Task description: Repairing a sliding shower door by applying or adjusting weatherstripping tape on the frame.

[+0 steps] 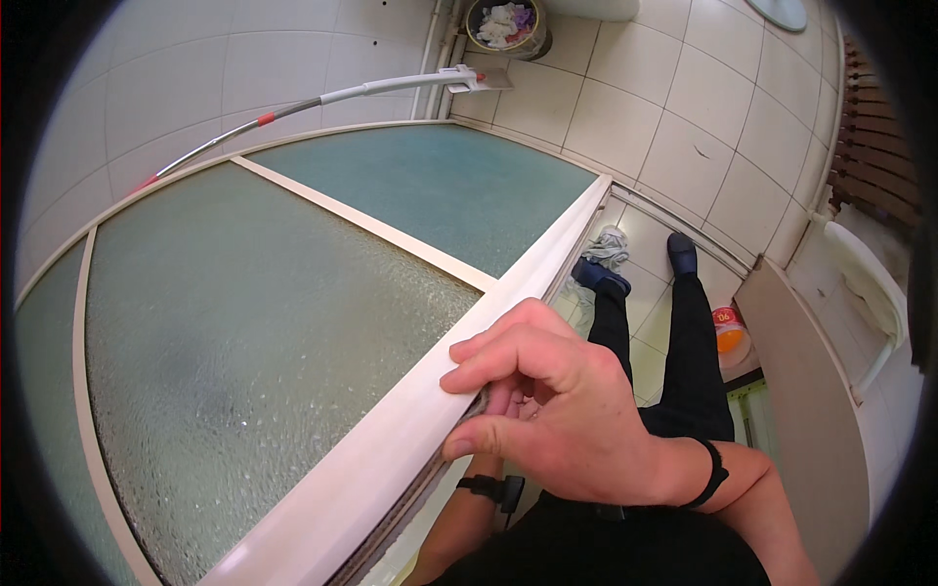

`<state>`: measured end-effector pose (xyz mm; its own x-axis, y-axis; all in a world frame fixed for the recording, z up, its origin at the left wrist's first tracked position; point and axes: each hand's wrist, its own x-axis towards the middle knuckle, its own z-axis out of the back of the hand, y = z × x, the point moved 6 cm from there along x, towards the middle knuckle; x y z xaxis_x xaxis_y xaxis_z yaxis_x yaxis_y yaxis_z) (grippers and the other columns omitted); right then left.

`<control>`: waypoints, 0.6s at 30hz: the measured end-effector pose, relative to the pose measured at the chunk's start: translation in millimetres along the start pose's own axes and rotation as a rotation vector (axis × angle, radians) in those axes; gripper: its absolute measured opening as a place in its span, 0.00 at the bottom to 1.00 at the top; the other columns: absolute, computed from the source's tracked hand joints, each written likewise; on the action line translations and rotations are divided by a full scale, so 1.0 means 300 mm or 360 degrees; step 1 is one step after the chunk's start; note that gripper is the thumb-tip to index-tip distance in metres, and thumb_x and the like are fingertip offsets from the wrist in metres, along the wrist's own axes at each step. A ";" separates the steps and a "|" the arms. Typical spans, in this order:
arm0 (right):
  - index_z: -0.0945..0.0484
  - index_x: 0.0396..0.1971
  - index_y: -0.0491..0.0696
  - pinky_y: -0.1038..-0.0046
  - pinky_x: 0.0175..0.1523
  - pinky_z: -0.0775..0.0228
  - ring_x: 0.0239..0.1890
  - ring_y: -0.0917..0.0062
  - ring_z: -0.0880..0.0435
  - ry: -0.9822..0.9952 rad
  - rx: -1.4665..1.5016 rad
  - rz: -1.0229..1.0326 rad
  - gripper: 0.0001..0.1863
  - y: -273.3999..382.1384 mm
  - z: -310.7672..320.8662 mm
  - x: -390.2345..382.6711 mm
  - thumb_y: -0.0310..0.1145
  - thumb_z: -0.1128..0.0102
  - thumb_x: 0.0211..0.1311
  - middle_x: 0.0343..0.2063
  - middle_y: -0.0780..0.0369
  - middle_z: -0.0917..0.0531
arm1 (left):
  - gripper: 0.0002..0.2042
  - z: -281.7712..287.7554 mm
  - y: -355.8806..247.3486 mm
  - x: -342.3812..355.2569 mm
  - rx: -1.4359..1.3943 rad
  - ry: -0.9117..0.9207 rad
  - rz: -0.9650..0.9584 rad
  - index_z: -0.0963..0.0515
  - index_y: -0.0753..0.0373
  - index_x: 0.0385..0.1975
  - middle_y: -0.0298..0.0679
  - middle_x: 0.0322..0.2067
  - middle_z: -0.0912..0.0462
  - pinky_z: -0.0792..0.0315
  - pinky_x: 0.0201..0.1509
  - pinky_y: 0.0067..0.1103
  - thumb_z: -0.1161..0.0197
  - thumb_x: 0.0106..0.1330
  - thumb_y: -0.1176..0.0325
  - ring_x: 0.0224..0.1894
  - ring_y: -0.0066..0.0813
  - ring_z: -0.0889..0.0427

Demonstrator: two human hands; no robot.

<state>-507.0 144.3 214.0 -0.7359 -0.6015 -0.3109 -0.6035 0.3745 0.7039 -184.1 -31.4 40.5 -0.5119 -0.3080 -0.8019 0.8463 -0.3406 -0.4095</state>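
A framed door panel with textured, frosted greenish glass (264, 361) fills the left side of the view. My right hand (562, 400), with a black band at its wrist, is closed on the edge of the panel's white frame (391, 449). Its fingers bend over the top face and the thumb presses on the near side. A narrow greyish strip (401, 518) runs along that side and passes between thumb and fingers. My left forearm (454, 532), with a black device strapped to the wrist, reaches up behind the frame. The left hand's fingers are hidden by the frame and my right hand.
A squeegee-like tool with a long pole (322, 100) leans along the tiled wall. Beyond the door stands a bin (539, 44) filled with crumpled paper. A wet-looking grey cloth (610, 249) lies by my feet. On the right are an orange-and-red container (730, 337) and a beige panel (811, 361).
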 end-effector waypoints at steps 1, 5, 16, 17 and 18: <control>0.12 0.46 0.46 0.80 0.48 0.20 0.48 0.83 0.16 -0.0001 -0.0002 -0.0001 0.22 0.001 0.003 0.001 0.21 0.13 0.50 0.54 0.58 0.17 | 0.05 0.000 -0.002 0.001 -0.0003 0.0002 0.0000 0.13 0.66 0.28 0.43 0.24 0.13 0.22 0.34 0.29 0.33 0.56 0.73 0.28 0.29 0.16; 0.12 0.46 0.47 0.80 0.47 0.20 0.45 0.82 0.15 0.0065 -0.0042 0.0003 0.21 0.016 0.000 0.002 0.18 0.16 0.52 0.53 0.58 0.17 | 0.05 0.017 -0.006 -0.011 0.0001 -0.0012 0.0009 0.13 0.66 0.29 0.43 0.24 0.13 0.22 0.34 0.29 0.33 0.56 0.73 0.28 0.29 0.16; 0.13 0.47 0.48 0.80 0.45 0.22 0.42 0.85 0.15 0.0061 -0.0031 0.0107 0.20 0.008 0.013 -0.004 0.18 0.18 0.55 0.53 0.59 0.16 | 0.05 0.013 -0.013 0.000 -0.0003 0.0002 0.0015 0.12 0.66 0.29 0.43 0.24 0.13 0.22 0.34 0.29 0.33 0.56 0.74 0.28 0.29 0.16; 0.13 0.47 0.47 0.80 0.45 0.23 0.40 0.86 0.16 0.0064 -0.0028 0.0095 0.20 0.013 0.015 -0.003 0.18 0.18 0.55 0.53 0.59 0.16 | 0.05 0.009 -0.014 0.004 -0.0003 0.0002 0.0013 0.12 0.66 0.29 0.43 0.24 0.13 0.22 0.34 0.29 0.33 0.56 0.74 0.28 0.29 0.16; 0.13 0.47 0.47 0.80 0.45 0.24 0.38 0.86 0.16 0.0068 -0.0023 0.0082 0.19 0.014 0.016 -0.004 0.19 0.18 0.55 0.53 0.59 0.16 | 0.05 0.008 -0.014 0.005 0.0001 0.0001 0.0013 0.12 0.66 0.29 0.43 0.24 0.13 0.22 0.35 0.29 0.33 0.56 0.74 0.28 0.29 0.16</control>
<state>-510.1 149.9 214.2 -0.7520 -0.6113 -0.2467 -0.5603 0.3956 0.7277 -188.9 -32.7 42.2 -0.5051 -0.3104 -0.8053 0.8503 -0.3388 -0.4027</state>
